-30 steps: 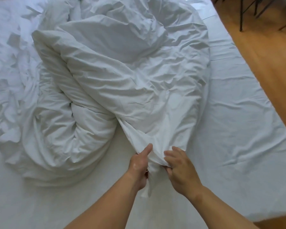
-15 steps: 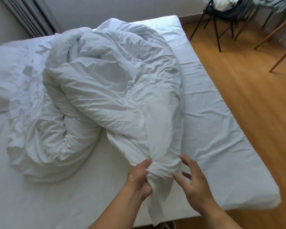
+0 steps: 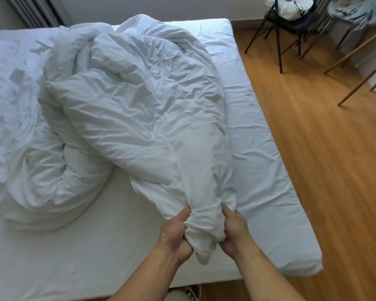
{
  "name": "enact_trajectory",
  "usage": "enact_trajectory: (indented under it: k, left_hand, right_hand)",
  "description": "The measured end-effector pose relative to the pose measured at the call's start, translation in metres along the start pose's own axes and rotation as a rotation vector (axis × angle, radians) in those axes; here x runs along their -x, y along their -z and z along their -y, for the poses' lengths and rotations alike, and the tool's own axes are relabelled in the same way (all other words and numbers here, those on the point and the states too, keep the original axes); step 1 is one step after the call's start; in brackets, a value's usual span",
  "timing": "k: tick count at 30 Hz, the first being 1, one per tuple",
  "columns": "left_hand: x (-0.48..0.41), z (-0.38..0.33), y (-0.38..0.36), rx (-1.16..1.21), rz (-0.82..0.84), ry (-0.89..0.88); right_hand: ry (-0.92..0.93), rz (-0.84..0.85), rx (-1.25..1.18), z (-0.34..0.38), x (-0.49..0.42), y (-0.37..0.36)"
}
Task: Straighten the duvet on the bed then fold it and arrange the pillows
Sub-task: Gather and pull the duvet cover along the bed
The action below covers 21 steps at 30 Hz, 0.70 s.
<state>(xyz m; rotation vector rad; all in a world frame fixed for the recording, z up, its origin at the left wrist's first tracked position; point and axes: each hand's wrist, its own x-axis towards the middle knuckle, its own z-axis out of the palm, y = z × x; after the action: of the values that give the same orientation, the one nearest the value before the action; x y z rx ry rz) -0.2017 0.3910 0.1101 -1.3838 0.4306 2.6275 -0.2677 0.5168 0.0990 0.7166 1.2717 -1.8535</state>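
A crumpled white duvet (image 3: 126,109) lies heaped across the middle of the bed (image 3: 74,246), which has a white sheet. One end of it is drawn into a bunched corner near the bed's front edge. My left hand (image 3: 175,233) grips the left side of that bunch. On its right side my right hand (image 3: 233,230) grips the same bunch, fingers curled into the cloth. A rumpled white pillow (image 3: 7,83) shows at the far left, partly hidden by the duvet.
Wooden floor (image 3: 313,170) runs along the bed's right side. Black chair legs (image 3: 278,44) and wooden legs (image 3: 360,68) stand at the far right. A grey curtain (image 3: 39,11) hangs at the back left. The bed's right strip (image 3: 258,170) carries only the sheet.
My right hand was open beside the bunched corner half a second ago and now grips it. The view has lifted and pulled back, showing more floor and chairs.
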Motion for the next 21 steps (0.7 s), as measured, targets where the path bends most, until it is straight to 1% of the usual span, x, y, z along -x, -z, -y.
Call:
enact_trajectory:
  k: [2,3,5,6,8,10,15,18,21]
  left_hand:
    - [-0.014,-0.002,0.003,-0.093,-0.118,-0.104]
    - [-0.020,-0.001,0.003,-0.107,-0.163,-0.157]
    - [-0.034,0.002,-0.001,-0.099,-0.211,-0.232]
    - [-0.043,0.005,-0.005,-0.087,-0.222,-0.253]
    - [-0.061,0.010,-0.014,-0.066,-0.266,-0.277]
    - [-0.081,0.016,-0.025,-0.098,-0.347,-0.300]
    - [-0.104,0.051,-0.053,-0.445,-0.426,-0.364]
    - [-0.108,0.087,-0.073,-0.541,-0.483,-0.393]
    - [-0.109,0.130,-0.098,-0.584,-0.566,-0.437]
  right_hand:
    - [0.124,-0.123,0.211,0.025,0.002,0.017]
    - [0.181,-0.178,0.360,0.036,0.003,0.026]
    - [0.249,-0.253,0.671,0.052,0.003,0.043]
    - [0.264,-0.268,0.762,0.058,0.002,0.048]
    - [0.281,-0.297,0.831,0.064,-0.001,0.058]
    - [0.302,-0.303,0.875,0.071,-0.001,0.065]
    - [0.355,-0.231,0.994,0.092,0.001,0.106]
    - [0.379,-0.186,1.047,0.116,-0.004,0.144]
    - [0.449,-0.103,1.114,0.145,-0.007,0.186]
